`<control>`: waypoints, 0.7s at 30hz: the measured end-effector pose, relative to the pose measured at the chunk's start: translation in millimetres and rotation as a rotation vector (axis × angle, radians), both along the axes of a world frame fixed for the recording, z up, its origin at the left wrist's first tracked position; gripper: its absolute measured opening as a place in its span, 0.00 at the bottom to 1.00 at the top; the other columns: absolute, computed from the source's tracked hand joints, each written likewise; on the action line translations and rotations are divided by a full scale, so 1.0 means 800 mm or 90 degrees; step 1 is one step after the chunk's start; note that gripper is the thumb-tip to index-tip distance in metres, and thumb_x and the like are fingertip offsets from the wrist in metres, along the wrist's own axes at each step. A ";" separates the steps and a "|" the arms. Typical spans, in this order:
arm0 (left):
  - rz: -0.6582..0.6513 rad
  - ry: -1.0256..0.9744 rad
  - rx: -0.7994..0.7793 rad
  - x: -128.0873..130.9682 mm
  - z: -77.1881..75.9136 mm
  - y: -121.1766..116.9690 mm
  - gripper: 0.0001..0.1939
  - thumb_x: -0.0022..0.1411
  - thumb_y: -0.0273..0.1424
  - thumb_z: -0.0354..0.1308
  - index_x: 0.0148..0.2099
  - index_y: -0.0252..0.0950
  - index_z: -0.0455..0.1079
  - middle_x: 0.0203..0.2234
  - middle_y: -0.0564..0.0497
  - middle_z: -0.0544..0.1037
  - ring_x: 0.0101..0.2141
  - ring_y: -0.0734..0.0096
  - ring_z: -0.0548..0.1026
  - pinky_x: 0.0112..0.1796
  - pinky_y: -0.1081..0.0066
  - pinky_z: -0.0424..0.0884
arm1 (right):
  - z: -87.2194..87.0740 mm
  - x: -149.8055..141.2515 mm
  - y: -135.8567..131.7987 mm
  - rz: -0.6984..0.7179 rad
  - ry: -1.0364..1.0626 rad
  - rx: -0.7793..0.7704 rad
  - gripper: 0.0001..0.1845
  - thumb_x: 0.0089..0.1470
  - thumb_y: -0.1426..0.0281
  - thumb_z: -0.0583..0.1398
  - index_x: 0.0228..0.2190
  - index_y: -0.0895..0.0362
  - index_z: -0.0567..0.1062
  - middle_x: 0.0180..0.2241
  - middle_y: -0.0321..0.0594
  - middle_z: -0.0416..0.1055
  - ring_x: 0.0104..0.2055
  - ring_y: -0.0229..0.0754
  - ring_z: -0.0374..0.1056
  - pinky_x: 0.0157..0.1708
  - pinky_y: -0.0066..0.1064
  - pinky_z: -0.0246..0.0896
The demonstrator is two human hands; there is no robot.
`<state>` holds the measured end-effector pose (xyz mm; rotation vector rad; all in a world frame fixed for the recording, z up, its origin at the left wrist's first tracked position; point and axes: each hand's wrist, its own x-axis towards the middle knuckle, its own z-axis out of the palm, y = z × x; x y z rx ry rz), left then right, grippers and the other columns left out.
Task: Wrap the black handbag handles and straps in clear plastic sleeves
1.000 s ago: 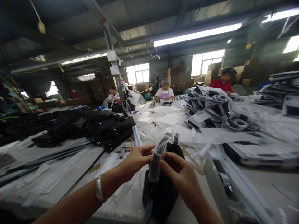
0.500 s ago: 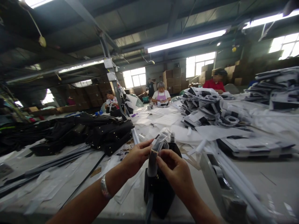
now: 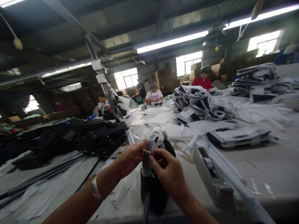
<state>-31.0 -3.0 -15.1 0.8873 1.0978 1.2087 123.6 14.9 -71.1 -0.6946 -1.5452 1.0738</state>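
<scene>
Toward the left edge of your tabletop (image 3: 268, 174) lie long dark strips (image 3: 44, 172), and beyond them a heap of black bags (image 3: 108, 137) with small metal studs. Behind the heap, a co-worker sits bent over white material.

Your left hand (image 3: 129, 158), with a silvery bracelet (image 3: 95, 188) at the wrist, has its fingers bent in against the left side of a plastic-wrapped handle (image 3: 146, 168); you cannot tell from here whether thumb and fingers close right around it. The handle rises from a black bag (image 3: 155, 196) standing on the tabletop by the middle of its near edge. A thin tan band (image 3: 146, 151) crosses the wrapping.

Your right hand (image 3: 170, 169) comes in from the other side, thumb and forefinger seemingly pinching the band's right end, the other fingers curled. The step in hand looks like fitting or adjusting that band on the wrapped handle. The next move, as I judge it, calls for a steady left hand and a light right pinch, so the plastic neither slips nor bunches.

Further right lie a heap of wrapped pieces (image 3: 193, 104), a grey tape dispenser (image 3: 207, 174) near the near edge, pale tubes (image 3: 230, 175) alongside, and a flat wrapped piece (image 3: 238, 135) toward the right edge.
</scene>
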 end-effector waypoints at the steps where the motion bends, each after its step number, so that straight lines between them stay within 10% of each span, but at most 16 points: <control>1: -0.018 0.020 0.017 0.000 0.002 -0.001 0.14 0.63 0.38 0.63 0.38 0.30 0.78 0.30 0.46 0.80 0.30 0.72 0.77 0.35 0.75 0.73 | 0.000 0.000 -0.001 0.000 0.000 0.000 0.09 0.56 0.63 0.64 0.36 0.55 0.78 0.31 0.38 0.79 0.31 0.41 0.75 0.30 0.27 0.68; 8: -0.014 0.162 0.079 0.008 0.009 -0.008 0.20 0.60 0.32 0.66 0.54 0.36 0.76 0.41 0.46 0.82 0.40 0.67 0.78 0.41 0.75 0.72 | -0.030 0.020 0.023 0.043 0.001 0.023 0.10 0.59 0.62 0.62 0.39 0.54 0.79 0.35 0.38 0.80 0.36 0.42 0.77 0.36 0.28 0.71; 12: 0.066 0.161 0.049 0.008 0.007 -0.012 0.24 0.56 0.34 0.70 0.55 0.37 0.75 0.42 0.47 0.83 0.42 0.65 0.79 0.40 0.75 0.74 | -0.083 0.057 0.091 -0.165 -0.271 -0.009 0.16 0.66 0.65 0.52 0.46 0.56 0.77 0.41 0.43 0.80 0.38 0.42 0.77 0.40 0.30 0.72; 15: 0.144 0.106 0.053 0.002 0.005 -0.011 0.29 0.49 0.32 0.74 0.54 0.37 0.76 0.39 0.48 0.84 0.37 0.68 0.80 0.36 0.77 0.75 | -0.123 0.078 0.149 -0.191 -0.420 -0.042 0.10 0.62 0.74 0.58 0.43 0.60 0.78 0.46 0.49 0.77 0.50 0.47 0.73 0.52 0.38 0.66; 21: 0.198 0.029 0.070 -0.014 -0.005 -0.006 0.35 0.46 0.29 0.75 0.57 0.34 0.72 0.39 0.45 0.83 0.33 0.66 0.82 0.33 0.74 0.77 | -0.168 0.062 0.215 -0.188 -0.684 -0.107 0.15 0.62 0.65 0.62 0.47 0.60 0.74 0.49 0.46 0.72 0.47 0.46 0.72 0.47 0.43 0.70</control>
